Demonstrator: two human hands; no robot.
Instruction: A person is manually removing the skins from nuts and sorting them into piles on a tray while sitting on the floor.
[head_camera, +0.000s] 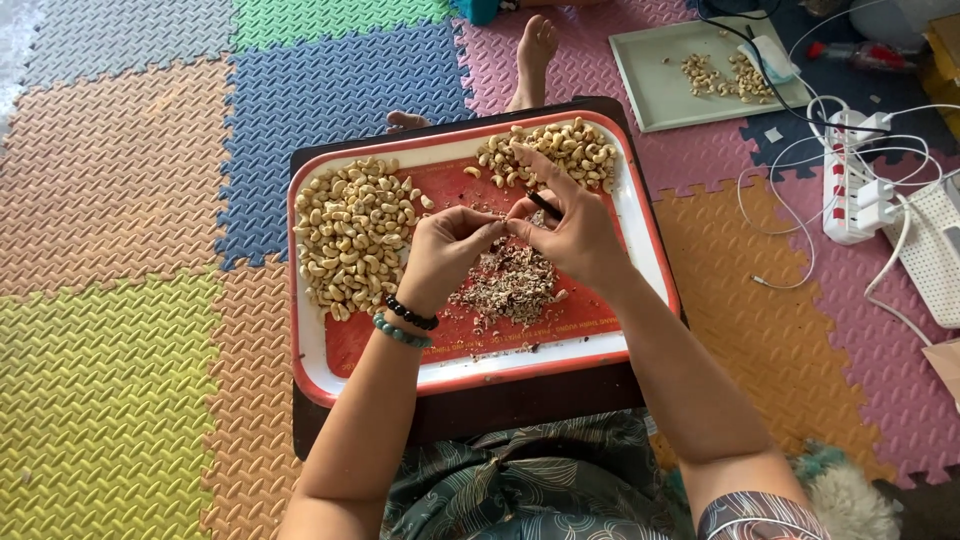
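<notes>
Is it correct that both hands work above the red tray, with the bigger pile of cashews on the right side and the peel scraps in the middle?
Not quite: the head view shows the bigger pile of cashews on the left side of the red tray. Both hands, left hand and right hand, do work above it, over the peel scraps.

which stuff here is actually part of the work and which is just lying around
In use: left hand, right hand, small dark tool, red tray, big cashew pile, smaller cashew pile, peel heap.
Lying about: grey tray, power strip, white cables.

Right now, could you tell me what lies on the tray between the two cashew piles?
In the head view, both hands meet there above bare red tray and scattered shell bits.
</notes>
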